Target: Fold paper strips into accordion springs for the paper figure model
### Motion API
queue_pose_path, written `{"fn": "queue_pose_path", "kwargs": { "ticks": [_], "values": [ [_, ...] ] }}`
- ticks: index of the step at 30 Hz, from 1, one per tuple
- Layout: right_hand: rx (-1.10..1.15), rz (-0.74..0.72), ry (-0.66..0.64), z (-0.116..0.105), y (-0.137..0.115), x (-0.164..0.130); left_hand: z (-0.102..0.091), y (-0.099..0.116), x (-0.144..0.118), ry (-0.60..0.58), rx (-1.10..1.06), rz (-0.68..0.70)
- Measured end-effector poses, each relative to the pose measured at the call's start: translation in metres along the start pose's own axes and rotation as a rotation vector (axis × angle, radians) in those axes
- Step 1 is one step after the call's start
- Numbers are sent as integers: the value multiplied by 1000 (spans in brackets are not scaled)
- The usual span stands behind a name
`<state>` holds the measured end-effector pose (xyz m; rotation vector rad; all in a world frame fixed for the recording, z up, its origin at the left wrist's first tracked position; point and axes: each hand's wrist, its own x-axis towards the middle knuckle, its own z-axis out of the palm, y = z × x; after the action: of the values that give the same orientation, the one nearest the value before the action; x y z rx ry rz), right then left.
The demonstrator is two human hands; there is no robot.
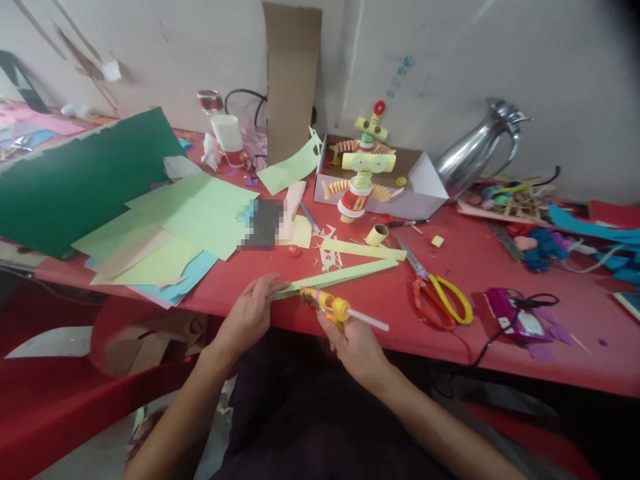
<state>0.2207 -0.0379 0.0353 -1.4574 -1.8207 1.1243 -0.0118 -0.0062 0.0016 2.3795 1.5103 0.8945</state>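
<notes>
Close to the table's front edge, my left hand (254,308) pinches the near end of a pale green paper strip (345,273). The strip slants away to the right across the red table. My right hand (357,347) is closed around a yellow glue gun (325,303), with a clear glue stick (369,319) poking out of its back. The gun's front end points left, close to the strip by my left fingers; whether its tip touches the paper I cannot tell. A yellow paper strip (367,250) lies just behind the green one.
Scissors (435,293) lie right of my right hand. Behind stand a paper-cup figure (357,193) and a white box (425,187). Coloured sheets (195,207) spread at left before a green board (90,180). A metal jug (475,150) leans at the back right; a purple packet (517,317) carries a cable.
</notes>
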Motion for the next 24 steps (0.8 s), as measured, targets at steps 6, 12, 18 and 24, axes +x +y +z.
{"fn": "queue_pose_path", "kwargs": {
  "ticks": [6,12,18,24],
  "values": [
    [22,82,48,-14,8,-4,-3,1,1,-28,-25,-25],
    [-42,121,160,-41,26,-4,-3,0,2,-3,14,12],
    [-133,180,289,-65,41,-2,-1,-7,2,4,19,46],
    [-227,98,275,-48,26,-5,-1,-7,2,-9,22,43]
  ]
}}
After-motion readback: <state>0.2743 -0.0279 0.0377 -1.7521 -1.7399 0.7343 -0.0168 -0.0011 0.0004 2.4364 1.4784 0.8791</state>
